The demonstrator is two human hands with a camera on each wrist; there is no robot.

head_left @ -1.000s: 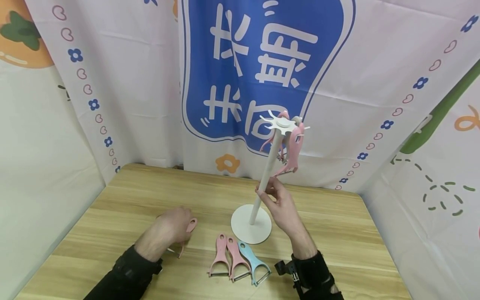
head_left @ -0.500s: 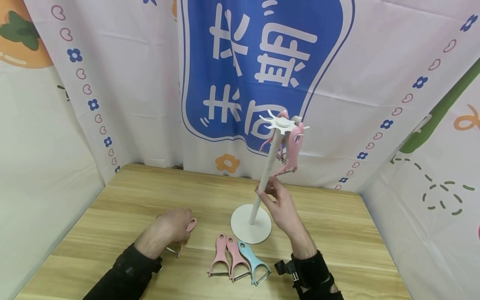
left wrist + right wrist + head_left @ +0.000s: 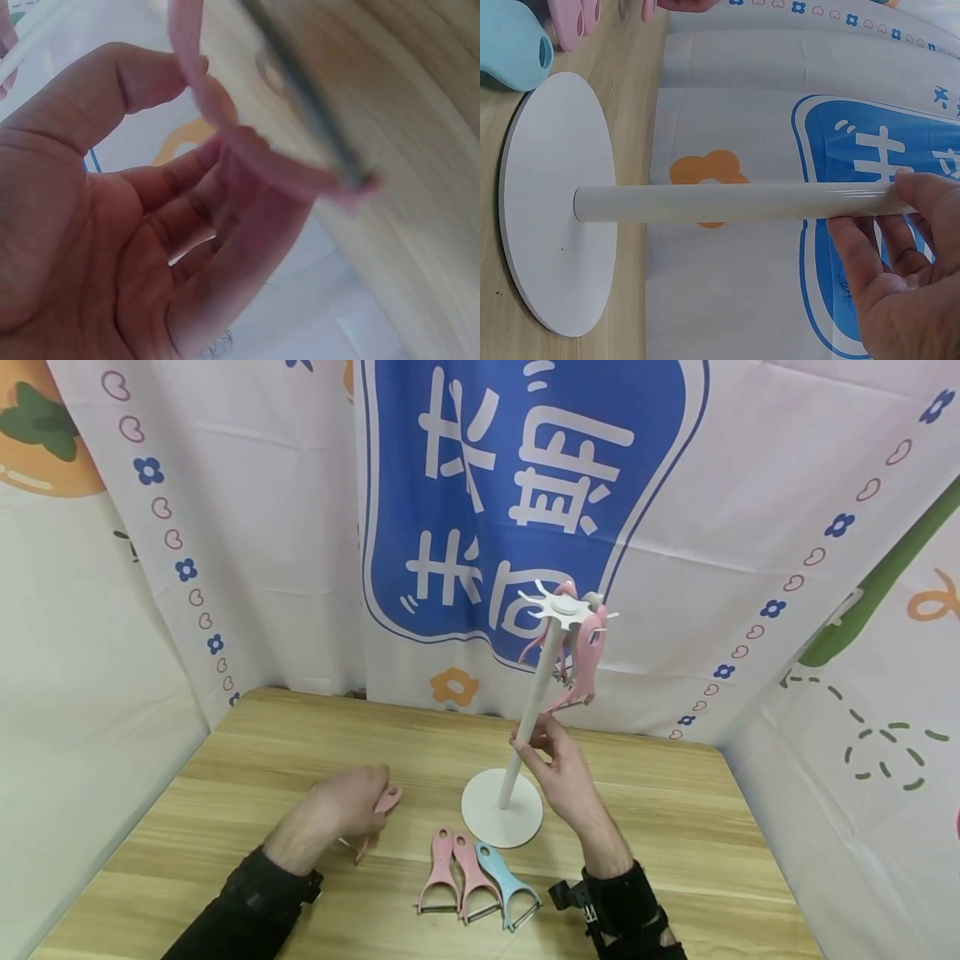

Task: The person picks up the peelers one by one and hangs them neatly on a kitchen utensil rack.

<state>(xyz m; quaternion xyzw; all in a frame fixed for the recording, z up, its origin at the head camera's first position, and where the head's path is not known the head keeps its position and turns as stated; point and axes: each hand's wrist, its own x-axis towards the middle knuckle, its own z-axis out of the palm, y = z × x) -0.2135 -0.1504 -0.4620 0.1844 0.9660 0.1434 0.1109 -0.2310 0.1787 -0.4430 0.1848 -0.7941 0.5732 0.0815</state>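
Note:
My left hand [image 3: 341, 806], at the left of the table, pinches a pink peeler [image 3: 387, 799] by thumb and fingers. In the left wrist view the peeler's curved arm [image 3: 277, 169] and metal blade [image 3: 307, 94] show close up. With thumb and fingertips my right hand [image 3: 558, 768] grips the white post [image 3: 742, 202] of a hook stand, whose round base [image 3: 502, 827] rests on the table. Pink peelers [image 3: 590, 652] hang from the hooks at the stand's top, mostly on its right and back sides. The hooks on the left side of the top bear nothing.
Two pink peelers [image 3: 442, 868] and a blue peeler [image 3: 504, 881] lie side by side on the wooden table [image 3: 637, 860], just in front of the stand's base. A printed cloth [image 3: 300, 568] hangs behind the table's back edge, with more cloth at both sides.
My left hand has shifted slightly up and to the right with the pink peeler, which has turned a little. The right hand and the stand have stayed put.

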